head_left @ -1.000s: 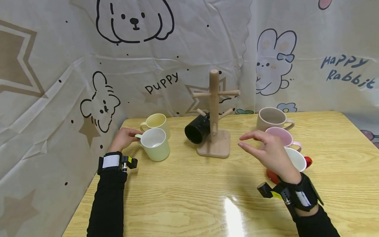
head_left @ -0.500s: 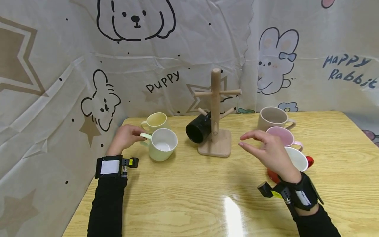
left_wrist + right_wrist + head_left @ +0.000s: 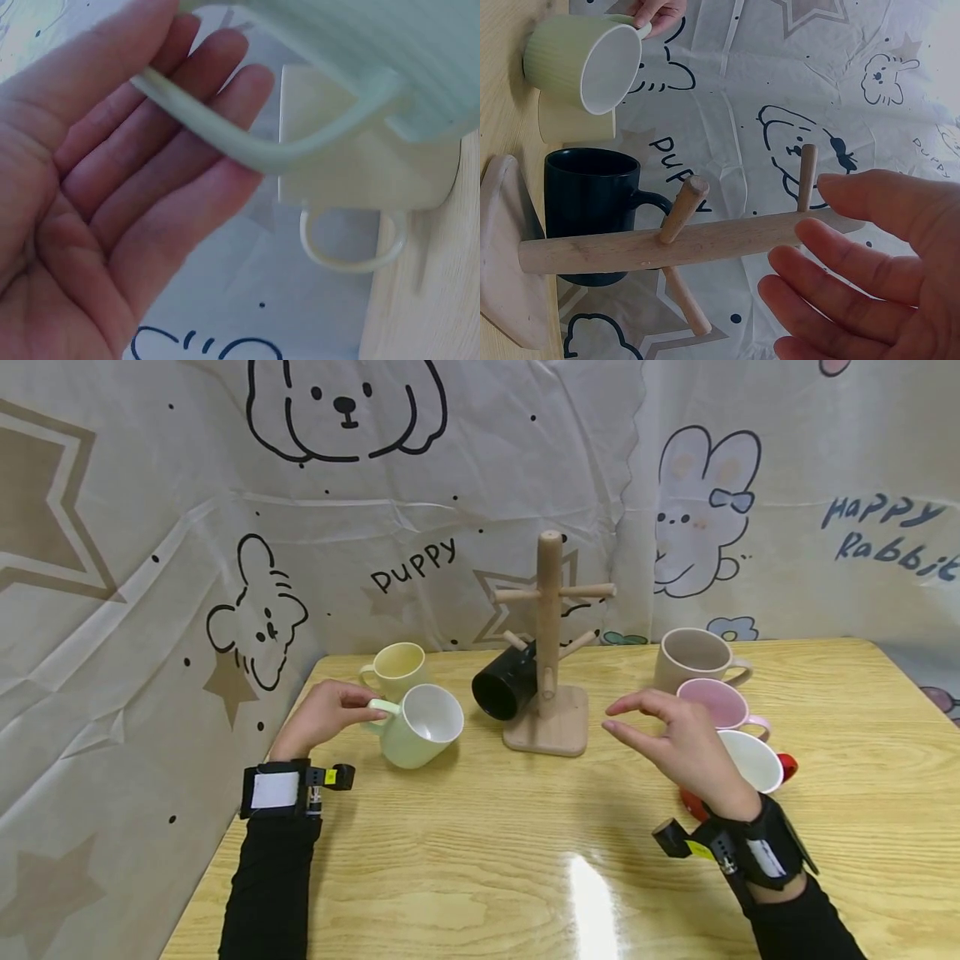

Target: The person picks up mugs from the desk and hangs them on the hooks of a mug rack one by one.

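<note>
My left hand [image 3: 322, 717] pinches the handle of a pale green mug [image 3: 422, 727] with a white inside. The mug tilts to the right, close above or against the tabletop. In the left wrist view the handle [image 3: 255, 146] passes between thumb and fingers. My right hand [image 3: 686, 747] hovers with nothing in it, thumb and fingers apart and loosely bent. It is in front of a pink mug [image 3: 712, 703] and a red mug [image 3: 750, 762] with a white inside. A wooden mug tree [image 3: 550, 618] stands between the hands, a black mug [image 3: 504, 683] hanging tilted on a lower peg.
Behind the green mug stands a yellow mug [image 3: 400, 668]. A taupe mug [image 3: 693, 658] is at the back right of the wooden table [image 3: 465, 877]. A printed cloth [image 3: 375, 518] hangs along the left and back edges.
My left hand has drawn the green mug to the right, away from the yellow mug, and it has tipped from upright. My right hand has stayed put.
</note>
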### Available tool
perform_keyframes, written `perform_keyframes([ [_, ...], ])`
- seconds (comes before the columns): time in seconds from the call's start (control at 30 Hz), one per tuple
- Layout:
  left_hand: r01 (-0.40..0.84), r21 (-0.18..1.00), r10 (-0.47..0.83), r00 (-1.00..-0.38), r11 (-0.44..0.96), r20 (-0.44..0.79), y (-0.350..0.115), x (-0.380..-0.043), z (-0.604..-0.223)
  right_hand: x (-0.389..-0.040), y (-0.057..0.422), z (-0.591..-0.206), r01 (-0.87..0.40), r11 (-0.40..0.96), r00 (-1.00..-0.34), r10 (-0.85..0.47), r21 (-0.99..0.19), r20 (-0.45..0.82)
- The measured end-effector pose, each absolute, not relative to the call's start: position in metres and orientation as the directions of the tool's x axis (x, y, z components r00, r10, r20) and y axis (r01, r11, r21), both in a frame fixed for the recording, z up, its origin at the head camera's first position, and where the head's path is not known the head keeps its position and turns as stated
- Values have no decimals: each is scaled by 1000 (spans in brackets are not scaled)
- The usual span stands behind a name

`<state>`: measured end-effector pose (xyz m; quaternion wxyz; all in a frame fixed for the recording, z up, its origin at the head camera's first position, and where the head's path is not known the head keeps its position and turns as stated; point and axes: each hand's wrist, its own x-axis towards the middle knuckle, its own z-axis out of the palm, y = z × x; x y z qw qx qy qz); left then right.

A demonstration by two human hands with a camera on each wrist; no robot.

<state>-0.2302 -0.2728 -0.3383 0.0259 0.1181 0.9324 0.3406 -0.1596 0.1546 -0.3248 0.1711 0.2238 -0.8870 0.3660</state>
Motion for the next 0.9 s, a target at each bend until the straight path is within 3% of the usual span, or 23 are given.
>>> perform_keyframes([
  [0.17, 240, 608, 220, -969, 757, 110, -268, -229, -339, -161, 154, -325, -518, 635, -845, -275, -573, 459],
  [0.33, 242, 611, 226, -968, 754, 105, -264, -224, -337, -161, 154, -325, -517, 638, -846, -277, -571, 456],
  [0.9, 298, 749, 339, -935, 592, 105, -217, -192, -322, -160, 156, -324, -506, 637, -853, -267, -581, 449],
])
